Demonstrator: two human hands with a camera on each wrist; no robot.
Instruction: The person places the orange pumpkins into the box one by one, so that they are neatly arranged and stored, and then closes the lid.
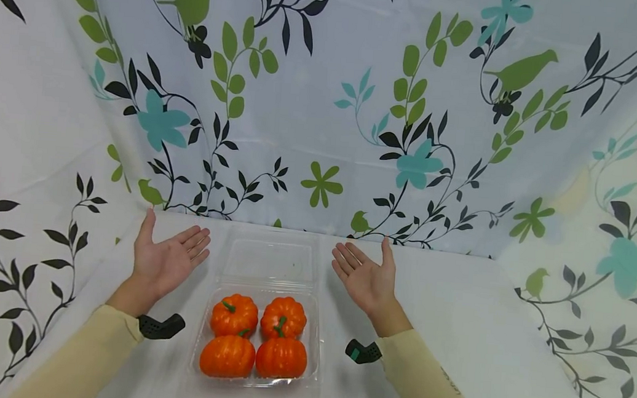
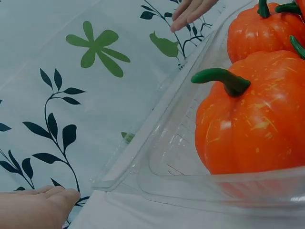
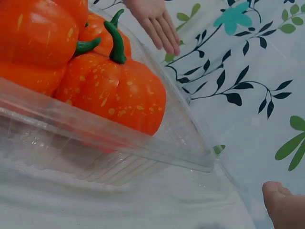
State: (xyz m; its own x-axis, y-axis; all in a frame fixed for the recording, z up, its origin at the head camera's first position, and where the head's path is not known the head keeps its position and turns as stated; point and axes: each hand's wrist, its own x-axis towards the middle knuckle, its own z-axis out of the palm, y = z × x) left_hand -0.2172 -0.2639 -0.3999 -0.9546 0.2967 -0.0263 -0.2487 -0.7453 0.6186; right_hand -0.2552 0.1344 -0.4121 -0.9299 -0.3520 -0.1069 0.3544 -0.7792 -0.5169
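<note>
A clear plastic clamshell box (image 1: 315,347) stands on the white table between my two hands, its lid (image 1: 270,260) folded back away from me. Several small orange pumpkins (image 1: 235,315) with green stems fill its base in two rows. To the left of the lid, my left hand (image 1: 164,262) is held palm up with the fingers straight and touches nothing. My right hand (image 1: 367,279) mirrors it on the right side, also palm up and holding nothing. In the left wrist view a pumpkin (image 2: 252,119) shows close up inside the clear wall.
A white cloth (image 1: 314,100) printed with leaves, birds and flowers hangs behind the table (image 1: 455,307) and along both sides. Dark camera mounts (image 1: 161,327) sit at my wrists, beside the beige sleeves (image 1: 422,379).
</note>
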